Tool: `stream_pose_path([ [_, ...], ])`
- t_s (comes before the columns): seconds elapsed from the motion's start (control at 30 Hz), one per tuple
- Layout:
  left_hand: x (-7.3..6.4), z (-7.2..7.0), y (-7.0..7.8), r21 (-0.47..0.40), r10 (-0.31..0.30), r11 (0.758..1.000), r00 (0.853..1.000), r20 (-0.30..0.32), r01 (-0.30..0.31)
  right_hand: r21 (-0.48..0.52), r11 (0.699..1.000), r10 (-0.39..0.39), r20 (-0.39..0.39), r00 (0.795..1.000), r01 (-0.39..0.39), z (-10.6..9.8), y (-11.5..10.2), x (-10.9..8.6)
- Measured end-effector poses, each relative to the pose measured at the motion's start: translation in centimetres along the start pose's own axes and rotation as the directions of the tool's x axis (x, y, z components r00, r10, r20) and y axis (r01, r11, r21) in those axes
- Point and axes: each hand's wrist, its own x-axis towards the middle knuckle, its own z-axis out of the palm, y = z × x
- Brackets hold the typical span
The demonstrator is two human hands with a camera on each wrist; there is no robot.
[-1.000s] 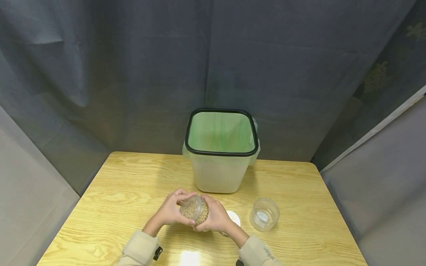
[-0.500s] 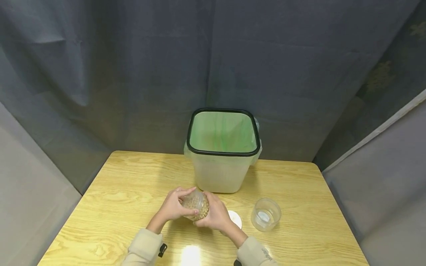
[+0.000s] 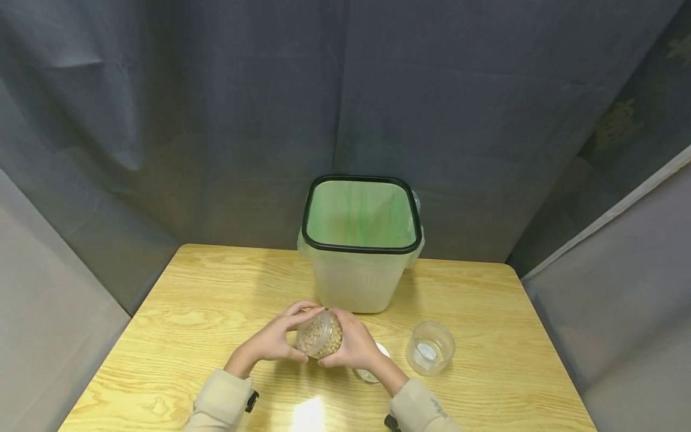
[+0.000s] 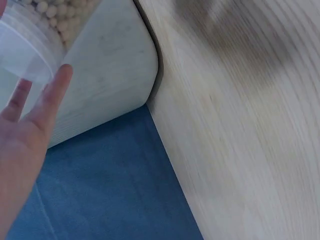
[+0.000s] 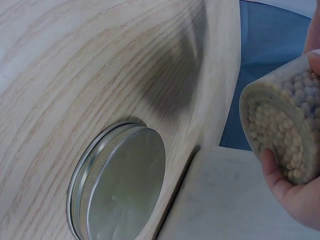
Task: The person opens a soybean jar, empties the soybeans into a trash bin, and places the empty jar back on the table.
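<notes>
Jar (image 3: 320, 335) of beans (image 5: 272, 131) is already lifted off the bench (image 3: 216, 294), contents still inside; right hand (image 3: 354, 344) grasps it, left hand (image 3: 277, 337) loosely spread around its left end.

Black-rimmed bin (image 3: 356, 279), clear round container (image 3: 441, 347), wooden table (image 3: 216, 306), dark curtain (image 3: 259, 132) behind

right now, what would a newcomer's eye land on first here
Probably the black-rimmed bin, green inside, at the back of the table. In front, the right hand grips a tilted jar of pale balls, the left hand at its other end. A clear tub stands to their right.
</notes>
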Motion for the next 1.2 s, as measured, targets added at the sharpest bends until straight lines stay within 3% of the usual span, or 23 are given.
stream_pose_path([
  [0.13,0.12,0.27,0.06,-0.039,-0.078,0.996,0.996,-0.053,0.076,-0.019,1.000,-0.001,0.005,1.000,0.001,-0.08,-0.02,-0.01],
  [0.27,0.22,0.81,0.07,0.016,-0.170,0.984,0.972,-0.163,0.175,-0.048,0.999,0.004,-0.012,1.000,-0.004,-0.14,-0.07,0.06],
  [0.37,0.30,1.00,0.10,0.055,-0.188,0.978,0.962,-0.200,0.202,-0.056,0.998,0.008,-0.023,1.000,-0.009,-0.14,0.00,0.12],
  [0.47,0.23,0.88,0.05,0.063,-0.147,0.985,0.976,-0.160,0.159,-0.052,0.999,0.014,-0.018,1.000,-0.015,-0.14,0.13,0.13],
  [0.57,0.14,0.63,-0.05,0.050,-0.067,0.996,0.994,-0.091,0.072,-0.046,0.999,0.018,-0.007,1.000,-0.018,-0.20,0.21,0.11],
  [0.67,0.14,0.47,-0.09,0.022,-0.013,1.000,0.999,-0.041,0.014,-0.041,0.999,0.014,-0.001,1.000,-0.015,-0.32,0.22,0.08],
  [0.77,0.16,0.43,-0.02,0.033,-0.029,0.999,0.999,-0.040,0.031,-0.044,0.999,0.005,0.000,1.000,-0.005,-0.45,0.15,0.12],
  [0.9,0.11,0.59,-0.02,0.085,-0.112,0.989,0.990,-0.090,0.120,-0.055,0.998,0.006,0.001,1.000,-0.006,-0.53,0.16,0.15],
  [1.0,0.06,0.70,-0.02,0.103,-0.143,0.983,0.982,-0.120,0.155,-0.055,0.998,0.008,0.002,1.000,-0.008,-0.55,0.17,0.11],
  [1.1,0.08,0.66,-0.11,0.099,-0.092,0.990,0.989,-0.114,0.103,-0.049,0.999,0.005,0.003,1.000,-0.005,-0.58,0.15,0.04],
  [1.2,0.15,0.52,-0.22,0.074,-0.019,0.997,0.997,-0.070,0.024,-0.052,0.999,0.001,0.001,1.000,-0.001,-0.59,0.15,0.00],
])
